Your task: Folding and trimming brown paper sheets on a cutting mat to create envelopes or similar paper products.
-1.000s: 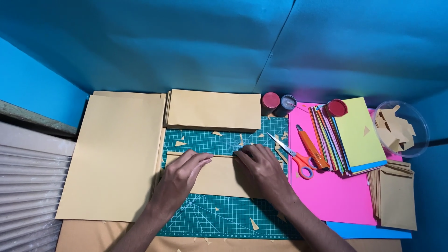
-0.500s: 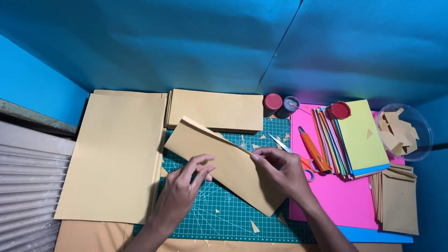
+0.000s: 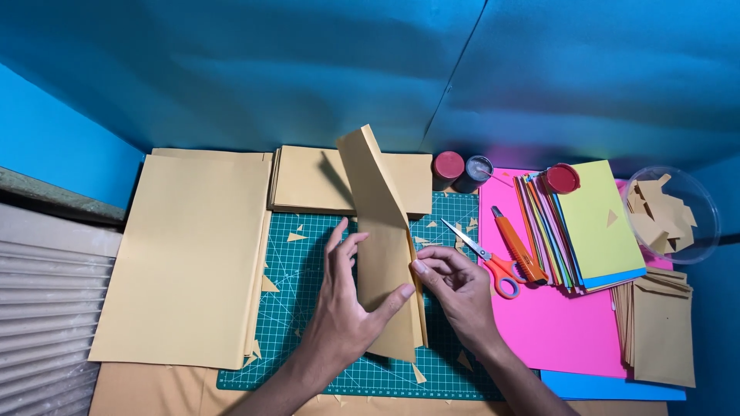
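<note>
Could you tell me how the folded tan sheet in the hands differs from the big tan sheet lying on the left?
The folded tan sheet is lifted on end above the green cutting mat, gripped by the left hand and right hand; the big tan sheet lies flat and untouched. The folded one looks narrow and creased; the big one is broad and smooth. Both are the same tan paper.

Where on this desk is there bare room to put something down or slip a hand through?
Open patches: the green cutting mat between the large tan sheet and the left hand, with only small scraps, and the pink sheet below the scissors. Crowded: the top right, with jars, orange knife, coloured paper stack and scrap bowl.
</note>
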